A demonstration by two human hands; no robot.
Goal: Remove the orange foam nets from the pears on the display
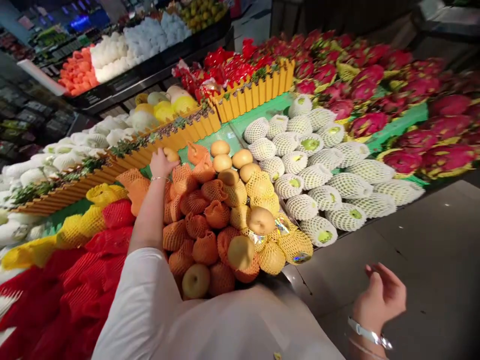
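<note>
While the left hand (161, 164) reaches over a heap of Asian pears (204, 215), its fingers curl around one pear (171, 155) at the heap's upper left, just beside a yellow picket fence (176, 135). That pear is roundish and partly hidden by the fingers, so neither a long axis nor the way its stem points can be made out. A thin bangle (159, 178) circles the left wrist, and a white sleeve (138, 300) covers the arm higher up and blocks the heap's near edge.

The right hand (379, 300) is well apart from the fruit, above a grey floor (412, 250). It is half open, with fingers loosely curled, and has hold of nothing. A silver watch (369, 332) sits on its wrist, and the frame cuts off the forearm.

Most pears wear orange or yellow foam nets, and a few are bare. Netted melons (315, 175) lie to the right, with dragon fruit (375, 85) beyond them. Red nets (90, 270) fill the lower left. Dark signs (123, 82) on a shelf edge and red packs (228, 67) behind the fence are too blurred to read.
</note>
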